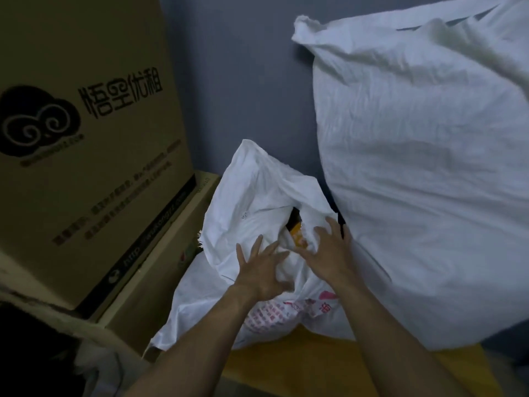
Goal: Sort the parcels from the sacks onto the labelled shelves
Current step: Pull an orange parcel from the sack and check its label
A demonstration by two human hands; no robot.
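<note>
The small white sack (252, 202) is seen at 6 o'clock in the view, slumped on a yellow surface (300, 365), with its mouth gaping towards 12 o'clock. Inside the opening an orange-yellow parcel (299, 237) is partly exposed; the rest of it is hidden by folds of fabric.

The left hand (259, 272) is laid on the sack at 7 o'clock of the opening. Its fingers (256, 247) are held straight and widely spread, flat against the cloth, and nothing is pinched.

The right hand (329, 255) is placed at 4 o'clock of the opening. Its fingers (333, 229) are likewise splayed, slightly bent at the tips, and pressed on the bunched rim of the sack, just beside the parcel.

A large, full white sack (423, 173) is propped at 3 o'clock, touching the small one. A printed cardboard box (86, 133) is stacked on a lower box (160, 270) at 9 o'clock.
</note>
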